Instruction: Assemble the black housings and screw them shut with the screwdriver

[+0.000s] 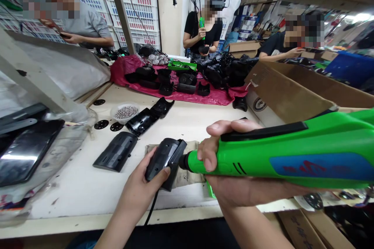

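Observation:
My left hand grips a black plastic housing with a cord coming out of its lower end, the thumb pressed on its near side. The housing rests over a beige cloth pad on the white bench. Wrapped in my right hand is a green electric screwdriver, held level with its dark nose pointing left. That nose is right at the housing's right side; I cannot tell whether the bit touches it. Left of the housing lie another black shell and two open black shell halves.
A bowl of small screws and black discs lie at the left. Black parts cover a magenta sheet at the back. An open cardboard box stands right. A metal post rises at left. Several people work beyond.

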`<state>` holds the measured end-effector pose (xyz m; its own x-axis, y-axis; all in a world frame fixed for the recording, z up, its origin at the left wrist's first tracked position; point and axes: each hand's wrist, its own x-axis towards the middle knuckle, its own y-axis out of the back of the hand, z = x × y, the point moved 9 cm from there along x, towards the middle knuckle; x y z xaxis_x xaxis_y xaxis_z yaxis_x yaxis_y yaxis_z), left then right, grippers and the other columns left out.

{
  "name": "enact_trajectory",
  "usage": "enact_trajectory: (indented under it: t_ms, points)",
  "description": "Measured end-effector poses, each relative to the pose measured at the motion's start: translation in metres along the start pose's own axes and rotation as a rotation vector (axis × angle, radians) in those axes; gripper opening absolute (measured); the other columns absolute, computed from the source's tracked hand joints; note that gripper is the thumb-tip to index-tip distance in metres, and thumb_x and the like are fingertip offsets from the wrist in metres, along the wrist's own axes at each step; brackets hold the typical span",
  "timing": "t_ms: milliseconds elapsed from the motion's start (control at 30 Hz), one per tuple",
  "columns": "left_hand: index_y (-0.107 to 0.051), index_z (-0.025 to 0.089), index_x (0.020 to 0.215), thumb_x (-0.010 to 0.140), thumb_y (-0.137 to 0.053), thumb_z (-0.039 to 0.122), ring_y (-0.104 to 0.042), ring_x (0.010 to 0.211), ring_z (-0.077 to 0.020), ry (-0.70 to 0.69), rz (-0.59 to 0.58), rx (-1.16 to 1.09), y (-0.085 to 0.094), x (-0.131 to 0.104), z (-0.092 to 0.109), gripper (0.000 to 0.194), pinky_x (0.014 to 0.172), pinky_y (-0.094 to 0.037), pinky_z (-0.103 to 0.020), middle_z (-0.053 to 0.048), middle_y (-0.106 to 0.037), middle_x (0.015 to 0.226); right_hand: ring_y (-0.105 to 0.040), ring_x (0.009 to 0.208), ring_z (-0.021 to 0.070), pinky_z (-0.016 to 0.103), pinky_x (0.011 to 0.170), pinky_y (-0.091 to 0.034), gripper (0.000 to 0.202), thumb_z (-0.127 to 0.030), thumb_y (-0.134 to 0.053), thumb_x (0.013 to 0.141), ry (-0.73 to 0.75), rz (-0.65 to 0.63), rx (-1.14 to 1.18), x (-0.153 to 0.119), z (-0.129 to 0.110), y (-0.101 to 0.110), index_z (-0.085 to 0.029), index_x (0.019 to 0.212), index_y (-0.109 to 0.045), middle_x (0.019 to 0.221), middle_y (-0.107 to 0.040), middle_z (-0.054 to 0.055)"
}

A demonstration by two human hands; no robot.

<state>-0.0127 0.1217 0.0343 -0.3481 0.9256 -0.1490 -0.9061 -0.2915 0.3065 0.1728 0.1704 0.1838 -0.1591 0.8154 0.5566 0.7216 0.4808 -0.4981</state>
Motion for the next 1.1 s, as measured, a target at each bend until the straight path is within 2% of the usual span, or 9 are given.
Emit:
enact_trajectory:
  t_ms: [133, 333, 500, 567, 700, 800, 933, 1000, 1100]
  points:
    - [-0.049, 0.020, 0.136, 0.075, -0.064, 0.057, -0.047, 0.132, -0.0261, -0.012, -0.008, 0.005, 0.000, 0.001, -0.003, 0.073, 0.111, -0.033, -0.039, -0.008, -0.056, 0.139, -0.055, 0.045, 0.0145, 0.033, 0.045, -0.046, 0.057, -0.077, -0.041, 0.082, 0.017, 0.020, 0.000, 0.003, -0.001, -0.004, -0.030, 0.101, -0.067, 0.095, -0.070, 0.007]
    - [-0.049, 0.024, 0.136, 0.074, -0.067, 0.055, -0.048, 0.131, -0.0278, 0.003, -0.011, 0.021, -0.001, 0.005, -0.012, 0.072, 0.110, -0.035, -0.040, -0.006, -0.056, 0.139, -0.050, 0.039, 0.0118, 0.030, 0.040, -0.043, 0.055, -0.078, -0.049, 0.075, 0.095, 0.070, -0.047, 0.005, -0.007, -0.007, -0.027, 0.086, -0.065, 0.074, -0.064, 0.002]
    - [-0.048, 0.023, 0.137, 0.075, -0.065, 0.055, -0.045, 0.133, -0.0284, -0.024, 0.013, 0.054, -0.001, -0.001, -0.003, 0.072, 0.110, -0.035, -0.042, -0.008, -0.053, 0.142, -0.049, 0.038, 0.0117, 0.029, 0.038, -0.042, 0.068, -0.085, -0.030, 0.078, 0.097, 0.089, -0.064, 0.005, -0.011, -0.004, -0.028, 0.091, -0.065, 0.080, -0.067, 0.004]
    - [-0.046, 0.023, 0.139, 0.075, -0.063, 0.056, -0.044, 0.134, -0.0291, -0.060, 0.090, 0.157, 0.007, -0.005, 0.006, 0.074, 0.109, -0.035, -0.043, -0.009, -0.051, 0.144, -0.051, 0.039, 0.0119, 0.029, 0.037, -0.041, 0.072, -0.086, -0.024, 0.078, 0.079, 0.096, -0.040, 0.006, -0.013, -0.001, -0.029, 0.094, -0.066, 0.086, -0.068, 0.005]
    - [-0.035, 0.023, 0.147, 0.077, -0.058, 0.058, -0.045, 0.132, -0.0334, -0.179, 0.298, 0.500, 0.021, -0.011, 0.030, 0.082, 0.105, -0.039, -0.049, -0.013, -0.047, 0.145, -0.052, 0.039, 0.0127, 0.027, 0.034, -0.039, 0.073, -0.088, -0.030, 0.073, 0.056, 0.160, -0.098, 0.010, -0.013, 0.011, -0.027, 0.091, -0.065, 0.085, -0.067, 0.006]
    - [-0.034, 0.016, 0.147, 0.083, -0.049, 0.055, -0.040, 0.134, -0.0373, -0.296, 0.345, 0.667, 0.014, -0.011, 0.042, 0.077, 0.105, -0.036, -0.054, -0.020, -0.044, 0.145, -0.052, 0.039, 0.0121, 0.027, 0.033, -0.039, 0.071, -0.087, -0.035, 0.073, 0.057, 0.210, -0.124, 0.012, -0.007, 0.018, -0.024, 0.090, -0.063, 0.085, -0.066, 0.007]
    - [-0.045, 0.023, 0.142, 0.086, -0.049, 0.050, -0.019, 0.144, -0.0422, -0.392, 0.391, 0.878, 0.002, -0.009, 0.048, 0.062, 0.109, -0.018, -0.066, -0.018, -0.033, 0.154, -0.051, 0.039, 0.0112, 0.026, 0.033, -0.039, 0.072, -0.085, -0.036, 0.075, 0.057, 0.154, -0.107, 0.013, 0.006, 0.016, -0.021, 0.096, -0.063, 0.085, -0.066, 0.007]
    - [-0.044, 0.022, 0.142, 0.085, -0.051, 0.052, -0.027, 0.141, -0.0420, -0.363, 0.339, 0.853, 0.001, -0.003, 0.043, 0.065, 0.108, -0.025, -0.064, -0.018, -0.033, 0.154, -0.051, 0.040, 0.0113, 0.026, 0.034, -0.039, 0.071, -0.084, -0.036, 0.076, 0.048, 0.113, -0.082, 0.013, 0.012, 0.014, -0.022, 0.097, -0.062, 0.086, -0.066, 0.007]
    - [-0.041, 0.017, 0.144, 0.081, -0.052, 0.053, -0.041, 0.133, -0.0377, -0.311, 0.257, 0.751, 0.005, 0.006, 0.038, 0.073, 0.104, -0.037, -0.053, -0.019, -0.041, 0.148, -0.054, 0.049, 0.0121, 0.028, 0.041, -0.042, 0.063, -0.079, -0.043, 0.080, -0.018, 0.052, -0.116, 0.014, 0.022, 0.015, -0.023, 0.102, -0.063, 0.098, -0.066, 0.008]
